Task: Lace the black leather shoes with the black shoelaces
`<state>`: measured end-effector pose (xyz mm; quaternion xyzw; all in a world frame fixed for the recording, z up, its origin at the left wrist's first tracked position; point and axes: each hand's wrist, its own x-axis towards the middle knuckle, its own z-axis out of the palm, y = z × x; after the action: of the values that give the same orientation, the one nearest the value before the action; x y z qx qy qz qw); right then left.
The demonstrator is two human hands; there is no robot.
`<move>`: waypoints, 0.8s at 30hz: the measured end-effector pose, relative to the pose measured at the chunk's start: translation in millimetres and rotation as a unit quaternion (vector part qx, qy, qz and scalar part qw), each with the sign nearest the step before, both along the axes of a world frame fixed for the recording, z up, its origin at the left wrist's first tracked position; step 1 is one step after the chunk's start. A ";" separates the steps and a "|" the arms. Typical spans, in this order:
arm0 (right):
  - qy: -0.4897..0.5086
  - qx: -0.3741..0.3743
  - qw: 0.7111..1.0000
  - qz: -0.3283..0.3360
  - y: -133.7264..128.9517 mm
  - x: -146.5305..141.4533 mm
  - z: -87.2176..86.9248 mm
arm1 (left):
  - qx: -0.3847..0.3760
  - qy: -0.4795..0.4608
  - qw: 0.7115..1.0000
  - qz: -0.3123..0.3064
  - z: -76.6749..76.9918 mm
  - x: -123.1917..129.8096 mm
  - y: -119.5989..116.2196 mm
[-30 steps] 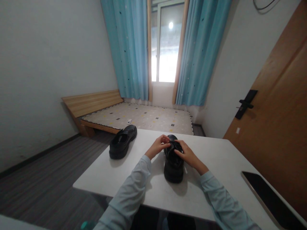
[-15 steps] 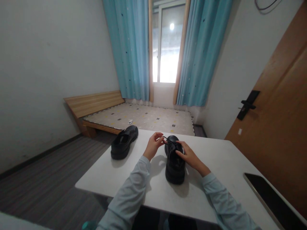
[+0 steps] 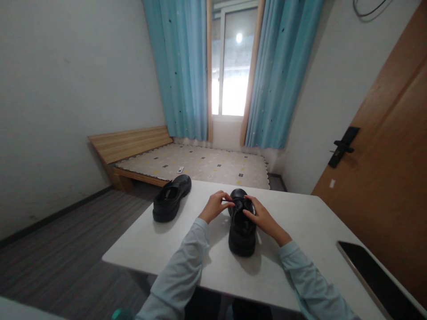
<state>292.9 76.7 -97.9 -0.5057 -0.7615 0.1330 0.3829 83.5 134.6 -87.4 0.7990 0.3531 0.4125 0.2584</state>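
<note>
A black lace-up shoe (image 3: pixel 242 240) stands on the white table (image 3: pixel 287 266) in front of me, its toe pointing away. From its left side, my left hand (image 3: pixel 215 207) pinches a black shoelace (image 3: pixel 227 200) between thumb and fingertips. My right hand (image 3: pixel 262 215) lies against the shoe's right side, with thumb and fingers closed around the upper near the laces; whether a lace is also between them I cannot make out. The matching black shoe (image 3: pixel 170 200) rests apart at the table's far left edge.
A dark-screened phone (image 3: pixel 380 278) lies at the table's right edge. Behind the table is a bed (image 3: pixel 200 162) with a small white object (image 3: pixel 180 170) on it. A wooden door (image 3: pixel 376 146) stands to the right.
My left hand has moved slightly lower and closer to the shoe, with the shoelace still pinched. My right hand stays almost where it was.
</note>
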 end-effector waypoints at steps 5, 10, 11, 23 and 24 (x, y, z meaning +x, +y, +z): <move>-0.003 -0.002 1.000 0.001 -0.2 0.9 -1.0 | -0.014 -0.022 1.000 0.015 -1.4 -5.0 5.2; 0.003 -0.007 1.000 -0.001 0.1 1.6 -3.1 | -0.068 -0.140 0.988 0.021 0.7 -5.0 9.2; 0.004 -0.006 1.000 -0.001 -0.1 1.6 -3.1 | -0.081 -0.163 0.983 0.018 1.1 -4.9 9.9; -0.036 0.018 0.998 -0.040 -9.3 -1.5 6.7 | -0.207 -0.372 0.902 -0.065 9.0 -2.9 -2.3; -0.044 0.028 0.997 -0.049 -9.8 -1.6 7.6 | -0.216 -0.379 0.897 -0.072 9.9 -2.9 -3.5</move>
<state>291.3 66.9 -90.3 -0.5369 -0.7555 0.0699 0.3689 80.6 131.1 -77.5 0.5306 0.2501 0.5778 0.5675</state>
